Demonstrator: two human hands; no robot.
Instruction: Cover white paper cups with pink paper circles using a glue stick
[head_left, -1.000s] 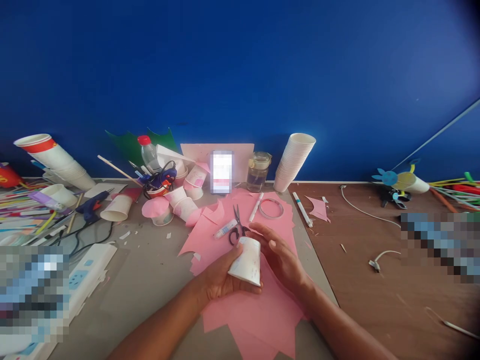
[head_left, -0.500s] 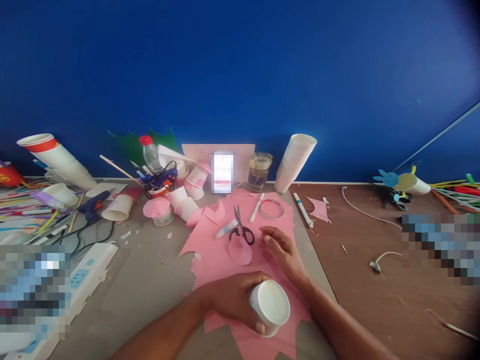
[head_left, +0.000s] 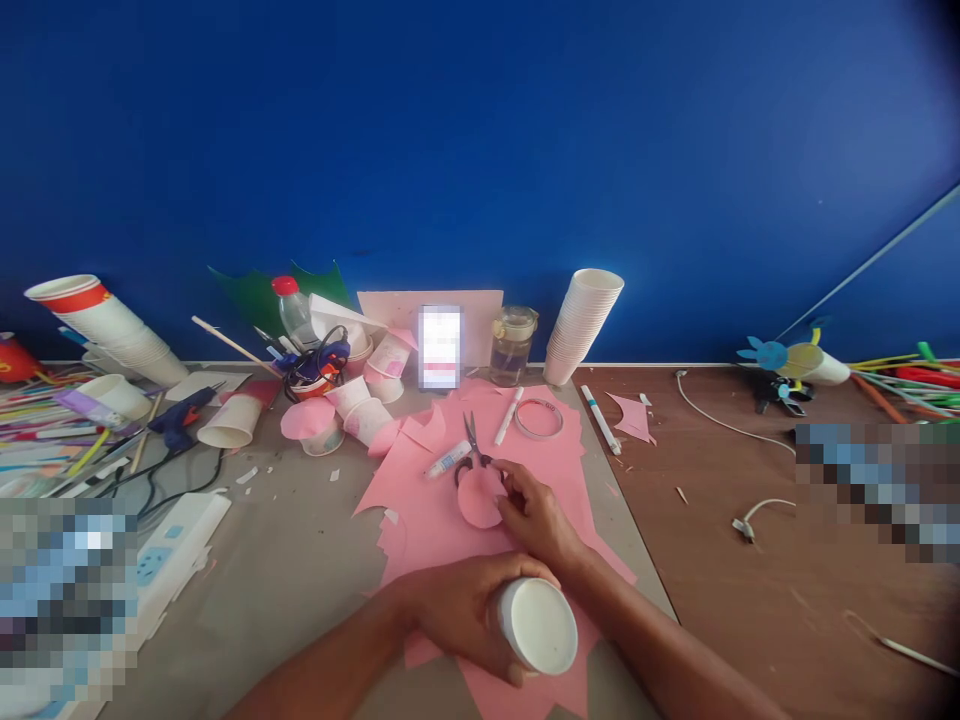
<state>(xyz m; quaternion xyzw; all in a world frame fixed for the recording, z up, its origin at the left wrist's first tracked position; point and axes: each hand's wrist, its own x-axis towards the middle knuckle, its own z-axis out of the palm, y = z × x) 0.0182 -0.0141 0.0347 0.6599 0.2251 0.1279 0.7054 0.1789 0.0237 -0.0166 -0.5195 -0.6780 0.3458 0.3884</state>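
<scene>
My left hand [head_left: 469,612] is wrapped around a white paper cup [head_left: 541,628] whose flat round end faces up, close to me over the pink paper [head_left: 435,530]. Fingers and thumb of my right hand [head_left: 536,515] pinch the right edge of a pink paper circle [head_left: 478,498]. That circle overlaps the handles of black-handled scissors [head_left: 471,440]. To the left of the scissors lies a glue stick or small tube [head_left: 448,458]. A white marker [head_left: 508,416] and a roll of clear tape [head_left: 539,419] rest on the far part of the pink paper.
A tall stack of paper cups [head_left: 585,325] leans beside a glass jar [head_left: 513,347] at the wall. A phone with a lit screen [head_left: 440,347] stands centrally. Pink-covered cups [head_left: 367,420], a blue glue gun [head_left: 180,418] and a power strip [head_left: 161,565] are on the left.
My right hand has moved left and down onto the pink circle and closed on its edge. The left hand still grips the cup, its top now tipped a little more toward me.
</scene>
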